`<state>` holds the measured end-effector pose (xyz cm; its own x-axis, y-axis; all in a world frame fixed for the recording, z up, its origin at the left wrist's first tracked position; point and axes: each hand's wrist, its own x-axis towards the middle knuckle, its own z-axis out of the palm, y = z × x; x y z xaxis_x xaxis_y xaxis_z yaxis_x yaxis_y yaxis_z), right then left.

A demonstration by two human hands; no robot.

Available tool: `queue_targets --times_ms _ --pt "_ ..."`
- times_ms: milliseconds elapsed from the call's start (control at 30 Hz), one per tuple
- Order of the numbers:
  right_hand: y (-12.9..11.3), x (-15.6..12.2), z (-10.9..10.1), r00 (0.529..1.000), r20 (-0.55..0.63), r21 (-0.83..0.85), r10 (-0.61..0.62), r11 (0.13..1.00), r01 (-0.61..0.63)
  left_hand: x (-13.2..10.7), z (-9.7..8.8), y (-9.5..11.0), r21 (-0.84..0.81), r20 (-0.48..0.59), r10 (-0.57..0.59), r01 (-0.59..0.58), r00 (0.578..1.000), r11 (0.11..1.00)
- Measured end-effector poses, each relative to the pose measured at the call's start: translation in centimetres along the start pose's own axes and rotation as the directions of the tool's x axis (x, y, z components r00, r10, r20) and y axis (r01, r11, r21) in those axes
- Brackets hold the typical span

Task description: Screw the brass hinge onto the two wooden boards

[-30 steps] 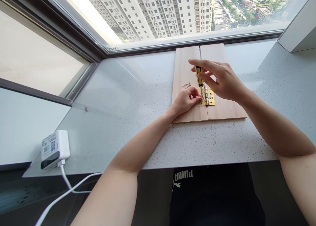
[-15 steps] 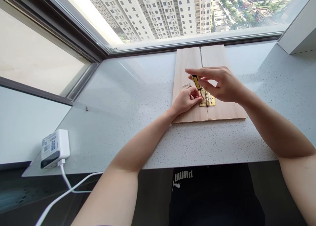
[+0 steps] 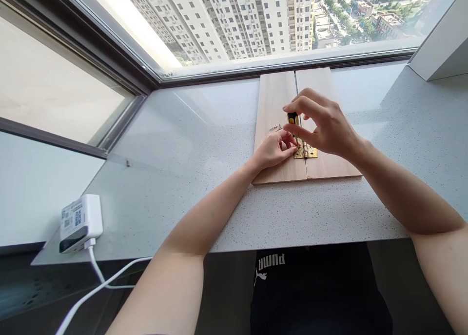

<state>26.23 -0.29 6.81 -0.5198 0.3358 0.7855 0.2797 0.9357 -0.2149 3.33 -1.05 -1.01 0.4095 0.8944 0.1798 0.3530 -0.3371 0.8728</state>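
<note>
Two pale wooden boards (image 3: 275, 98) lie side by side with a narrow gap between them. A brass hinge (image 3: 311, 152) straddles their seam near the front end. My right hand (image 3: 323, 123) grips the yellow-and-black handle of a screwdriver (image 3: 293, 118) between thumb and fingers; the shaft points down at the hinge's left leaf. My left hand (image 3: 273, 149) rests on the left board, its thumb and fingertips pinched together beside the screwdriver tip. What the pinch holds is too small to tell. Just behind that hand lie a few small screws (image 3: 275, 128).
The boards sit on a speckled white windowsill (image 3: 164, 188) against the window frame (image 3: 212, 79). At left, a white boxy device (image 3: 82, 220) has a white cable (image 3: 93, 262) plugged in. A white panel (image 3: 444, 42) stands at the right.
My right hand's fingers, stretched out above the screwdriver before, have curled around its handle. The screwdriver stands more upright. My left hand has stayed at the hinge.
</note>
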Motion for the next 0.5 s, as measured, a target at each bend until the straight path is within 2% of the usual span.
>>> queue_targets --times_ms 133,233,300,500 --pt "-0.5 0.2 -0.3 0.995 0.055 0.052 -0.084 0.995 0.081 -0.1 0.0 -0.1 -0.041 -0.024 0.079 -0.080 0.997 0.996" --pt "-0.9 0.3 -0.3 0.994 0.092 0.164 -0.057 0.986 0.042 0.0 0.0 -0.7 -0.074 -0.048 0.108 -0.112 0.993 0.991" --pt "-1.0 0.3 -0.1 0.997 0.069 0.210 -0.020 0.978 0.005 0.1 0.1 -1.1 -0.094 -0.073 0.106 -0.113 0.992 0.989" --pt "-0.2 0.0 0.2 0.995 0.000 0.084 0.102 0.991 -0.102 0.4 0.3 -1.5 -0.162 -0.094 0.072 -0.086 0.993 0.983"
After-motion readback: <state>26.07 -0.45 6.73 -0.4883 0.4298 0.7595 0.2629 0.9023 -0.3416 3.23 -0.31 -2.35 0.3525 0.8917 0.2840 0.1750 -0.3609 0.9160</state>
